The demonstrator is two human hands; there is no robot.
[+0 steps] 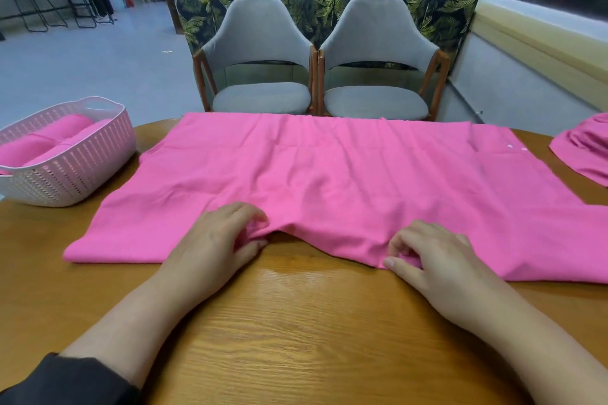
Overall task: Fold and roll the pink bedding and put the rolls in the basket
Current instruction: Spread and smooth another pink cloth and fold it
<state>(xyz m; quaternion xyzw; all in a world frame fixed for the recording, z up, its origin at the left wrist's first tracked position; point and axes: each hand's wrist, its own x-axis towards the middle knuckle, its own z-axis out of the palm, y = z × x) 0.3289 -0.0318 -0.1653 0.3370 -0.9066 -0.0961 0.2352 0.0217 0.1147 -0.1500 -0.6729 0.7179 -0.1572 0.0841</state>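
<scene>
At the far left of the counter [296, 322] stands the basket [75, 171], and inside it some pink rolls [70, 123] already lie side by side. It is well apart from both hands, but the left one is the nearer to it.

Moving to the right, the pink sheet [329, 174] lies spread flat across the middle of the counter. Its long axis runs from left to right, across the person's view, and its near edge is just in front of the hands.

The left hand [220, 240] is curled on this near edge, a little left of the middle; the fingers and thumb are closed on a small pinch of the cloth, which is lifted slightly from the wood. The right hand [434, 256] does the same a little right of the middle, with fingers bent and the thumb pressing the hem.

Because both hands hold the near long edge, I judge that the coming move goes away from the body, carrying this edge toward the far edge to fold the sheet in half along its length.

At the far right, another pink cloth [585, 151] waits, crumpled, near the counter's edge.
</scene>
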